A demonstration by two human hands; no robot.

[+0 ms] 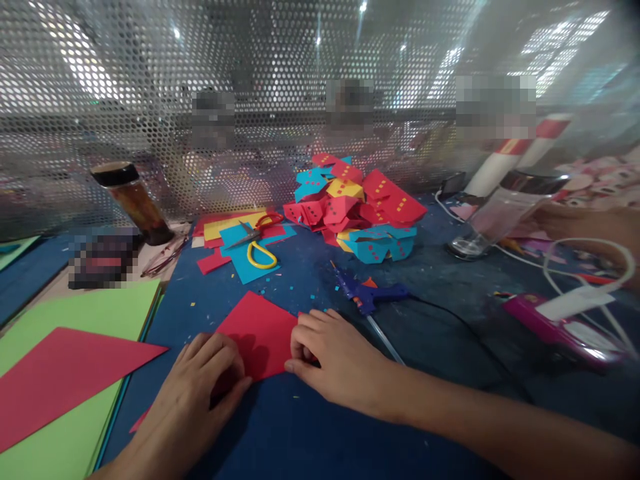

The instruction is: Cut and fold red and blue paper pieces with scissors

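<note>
A red paper square (257, 330) lies on the blue table (310, 427) right in front of me. My left hand (200, 383) rests on its near left corner, fingers curled and pressing the paper down. My right hand (333, 357) is at its right edge, fingers bent and pinching the paper's edge. A blue glue gun (367, 293) lies just beyond my right hand, its black cord running right. Further back sit scissors (255, 237) with red and yellow handles on blue and yellow paper scraps.
A pile of folded red, blue and yellow paper shapes (357, 210) stands at the centre back. Green and red sheets (65, 373) lie at the left. A dark jar (133, 200), a clear glass (500, 210), a purple device (565, 330) with white cable, and a perforated metal screen (280, 87) surround the area. Another person's hand (590, 223) is at the right.
</note>
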